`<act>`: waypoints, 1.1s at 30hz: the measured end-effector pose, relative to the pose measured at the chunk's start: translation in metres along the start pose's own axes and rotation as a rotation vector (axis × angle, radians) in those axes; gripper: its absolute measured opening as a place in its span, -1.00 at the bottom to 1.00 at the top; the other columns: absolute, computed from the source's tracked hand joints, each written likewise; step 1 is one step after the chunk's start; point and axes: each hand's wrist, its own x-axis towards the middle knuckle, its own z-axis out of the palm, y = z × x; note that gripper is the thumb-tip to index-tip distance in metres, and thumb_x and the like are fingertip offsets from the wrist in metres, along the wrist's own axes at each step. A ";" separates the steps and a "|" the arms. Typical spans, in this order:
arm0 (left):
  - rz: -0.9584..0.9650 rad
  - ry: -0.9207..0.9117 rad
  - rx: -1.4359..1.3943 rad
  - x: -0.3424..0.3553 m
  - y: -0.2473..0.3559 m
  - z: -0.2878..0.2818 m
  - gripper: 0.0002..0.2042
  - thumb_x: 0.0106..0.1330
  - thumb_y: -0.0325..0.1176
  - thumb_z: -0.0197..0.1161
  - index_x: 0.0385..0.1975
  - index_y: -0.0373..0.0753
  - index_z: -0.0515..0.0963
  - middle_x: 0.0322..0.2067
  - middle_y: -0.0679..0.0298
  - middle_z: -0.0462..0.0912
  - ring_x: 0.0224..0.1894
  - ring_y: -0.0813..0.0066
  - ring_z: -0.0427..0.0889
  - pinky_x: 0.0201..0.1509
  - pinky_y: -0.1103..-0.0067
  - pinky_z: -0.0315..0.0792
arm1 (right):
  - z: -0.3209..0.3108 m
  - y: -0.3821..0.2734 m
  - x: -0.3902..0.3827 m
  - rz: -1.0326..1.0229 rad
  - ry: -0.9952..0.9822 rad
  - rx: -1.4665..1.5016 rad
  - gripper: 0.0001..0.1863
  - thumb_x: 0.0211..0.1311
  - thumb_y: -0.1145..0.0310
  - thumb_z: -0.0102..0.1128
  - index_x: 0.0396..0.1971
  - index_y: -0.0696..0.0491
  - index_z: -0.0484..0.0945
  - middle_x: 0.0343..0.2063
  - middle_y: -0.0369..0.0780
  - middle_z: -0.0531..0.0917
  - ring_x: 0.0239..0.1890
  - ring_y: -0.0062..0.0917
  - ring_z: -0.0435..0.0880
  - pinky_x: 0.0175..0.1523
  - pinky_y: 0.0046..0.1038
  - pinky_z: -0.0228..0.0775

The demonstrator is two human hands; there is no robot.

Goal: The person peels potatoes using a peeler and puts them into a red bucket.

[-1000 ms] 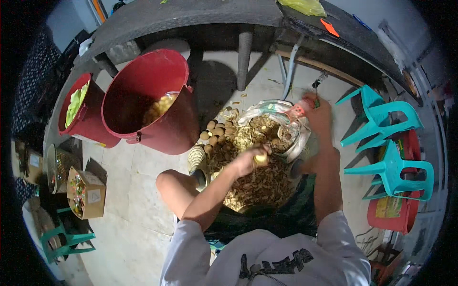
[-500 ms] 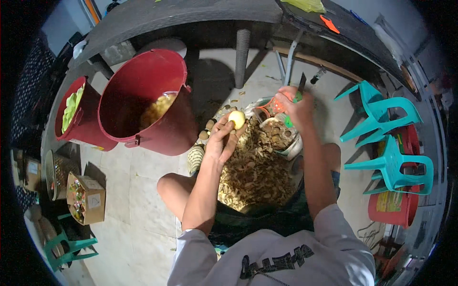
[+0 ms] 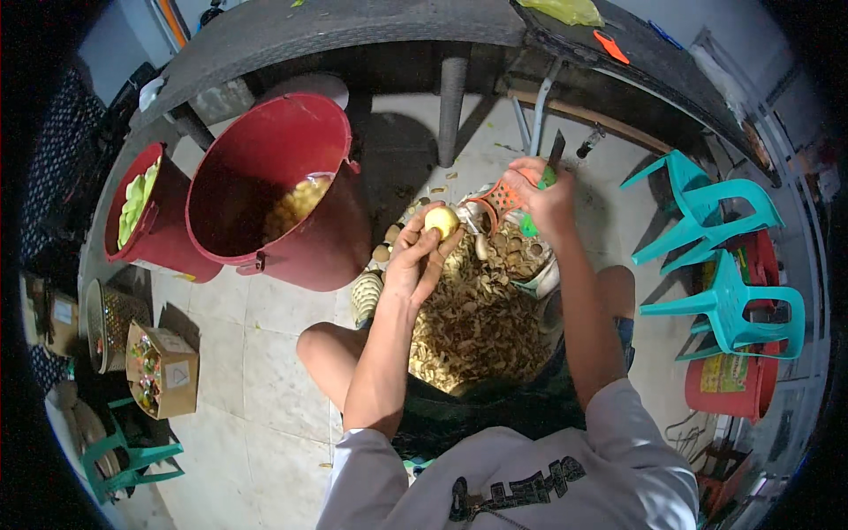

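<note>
My left hand (image 3: 415,256) holds a round, pale-yellow peeled potato (image 3: 441,221) at its fingertips. My right hand (image 3: 546,199) is closed around a green-handled knife (image 3: 555,152), its dark blade pointing up and away. An orange perforated plastic piece (image 3: 505,196) shows beside the right fingers; whether they grip it too, I cannot tell. Below the hands, a heap of thin brown peelings (image 3: 477,327) spreads between my legs. Brown unpeeled potatoes (image 3: 517,252) fill a pale sack at the heap's right, and a few more lie near my left hand.
A large red bucket (image 3: 327,238) at the left contains pale peeled pieces. Beside it stands a smaller red bucket (image 3: 168,247) with light-green things. Teal plastic chairs (image 3: 729,305) are at the right, a cardboard box (image 3: 177,375) at the left. A dark table (image 3: 353,26) spans the back.
The potato turns slightly in my left fingers. My right hand shifts a little left, and the orange perforated piece shows more fully. The whole view moves slightly.
</note>
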 end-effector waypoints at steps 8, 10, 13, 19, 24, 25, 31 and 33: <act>0.034 -0.018 0.266 -0.004 -0.002 -0.002 -0.56 0.03 -0.63 0.34 -0.03 -0.29 0.45 -0.10 0.24 0.55 -0.05 0.47 0.52 0.04 0.56 0.39 | 0.009 -0.012 -0.004 0.021 -0.102 0.066 -0.82 0.02 0.42 0.37 -0.38 0.17 0.61 -0.46 -0.25 0.68 -0.39 -0.59 0.62 -0.23 -0.53 0.43; 0.054 -0.022 0.281 -0.005 -0.001 0.003 -0.56 0.02 -0.64 0.34 -0.04 -0.29 0.46 -0.11 0.25 0.55 -0.06 0.47 0.52 0.04 0.57 0.39 | 0.012 -0.012 -0.003 -0.013 -0.116 0.083 -0.81 0.03 0.42 0.37 -0.38 0.18 0.61 -0.47 -0.25 0.67 -0.39 -0.60 0.61 -0.23 -0.53 0.43; 0.102 -0.012 0.395 -0.008 0.003 0.009 -0.56 0.00 -0.63 0.35 -0.06 -0.28 0.46 -0.12 0.27 0.54 -0.06 0.47 0.52 0.03 0.57 0.38 | 0.012 -0.014 -0.001 -0.023 -0.153 0.107 -0.81 0.05 0.41 0.36 -0.38 0.19 0.60 -0.46 -0.24 0.67 -0.39 -0.59 0.61 -0.23 -0.53 0.43; 0.075 -0.047 0.382 -0.019 0.007 0.027 -0.52 -0.02 -0.41 0.43 -0.07 -0.25 0.42 -0.21 0.26 0.56 -0.31 0.57 0.56 -0.32 0.69 0.47 | -0.004 0.008 0.017 -0.015 -0.079 -0.039 -0.81 0.07 0.39 0.34 -0.36 0.18 0.60 -0.41 -0.23 0.69 -0.34 -0.53 0.65 -0.21 -0.47 0.47; 0.043 -0.097 0.377 -0.016 0.001 0.019 -0.52 -0.04 -0.58 0.42 -0.07 -0.28 0.43 -0.15 0.24 0.54 -0.07 0.40 0.53 0.06 0.53 0.40 | 0.002 -0.016 -0.006 -0.218 -0.161 0.024 -0.82 0.06 0.44 0.35 -0.35 0.18 0.59 -0.38 -0.23 0.68 -0.28 -0.55 0.65 -0.15 -0.50 0.48; 0.063 -0.084 0.346 -0.017 -0.002 0.020 -0.53 -0.03 -0.55 0.42 -0.08 -0.29 0.43 -0.15 0.22 0.55 -0.07 0.40 0.54 0.06 0.52 0.40 | 0.003 -0.003 -0.003 0.057 -0.171 0.185 -0.83 0.06 0.44 0.35 -0.38 0.18 0.59 -0.40 -0.23 0.68 -0.31 -0.57 0.64 -0.14 -0.53 0.46; 0.033 -0.063 0.309 -0.015 -0.005 0.012 -0.45 -0.07 -0.37 0.49 -0.04 -0.26 0.41 -0.17 0.24 0.57 -0.15 0.45 0.56 -0.06 0.50 0.46 | -0.003 -0.017 -0.008 0.028 -0.147 0.201 -0.88 0.08 0.49 0.32 -0.38 0.16 0.60 -0.39 -0.25 0.68 -0.32 -0.63 0.62 -0.15 -0.53 0.46; 0.023 -0.076 0.344 -0.016 -0.010 0.012 -0.49 -0.02 -0.40 0.45 -0.04 -0.26 0.40 -0.16 0.21 0.57 -0.13 0.41 0.56 0.02 0.43 0.44 | -0.006 -0.009 -0.006 -0.040 -0.164 0.175 -0.88 0.07 0.50 0.32 -0.37 0.16 0.60 -0.40 -0.27 0.67 -0.32 -0.64 0.61 -0.15 -0.54 0.46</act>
